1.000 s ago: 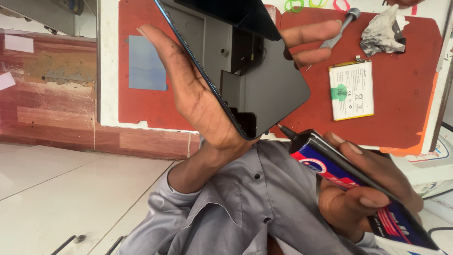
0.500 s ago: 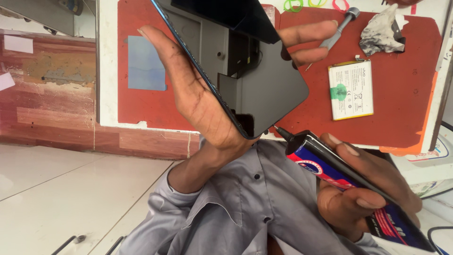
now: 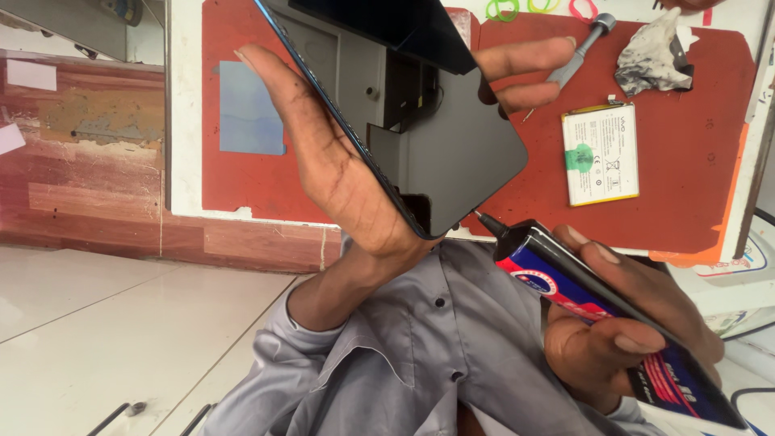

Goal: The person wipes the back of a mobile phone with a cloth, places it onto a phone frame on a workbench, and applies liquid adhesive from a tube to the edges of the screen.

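Note:
My left hand (image 3: 339, 169) holds a dark smartphone (image 3: 460, 153) tilted on edge, palm along its rim and fingertips curling over the far side. The phone's open inside with metal parts (image 3: 363, 81) shows near the top. My right hand (image 3: 622, 323) grips a black, red and blue glue tube (image 3: 565, 282). Its thin black nozzle (image 3: 484, 222) points at the phone's lower corner, very close to the edge; contact cannot be told.
A red work mat (image 3: 694, 178) lies on a white-edged bench. On it are a white phone battery (image 3: 599, 153), a grey screwdriver (image 3: 581, 52), a crumpled cloth (image 3: 654, 52) and a blue sheet (image 3: 250, 109). Coloured rubber bands (image 3: 504, 10) sit at the top.
Hardly anything differs. The tube and my right hand shifted slightly, with the nozzle staying by the phone's lower corner. The phone keeps its tilt.

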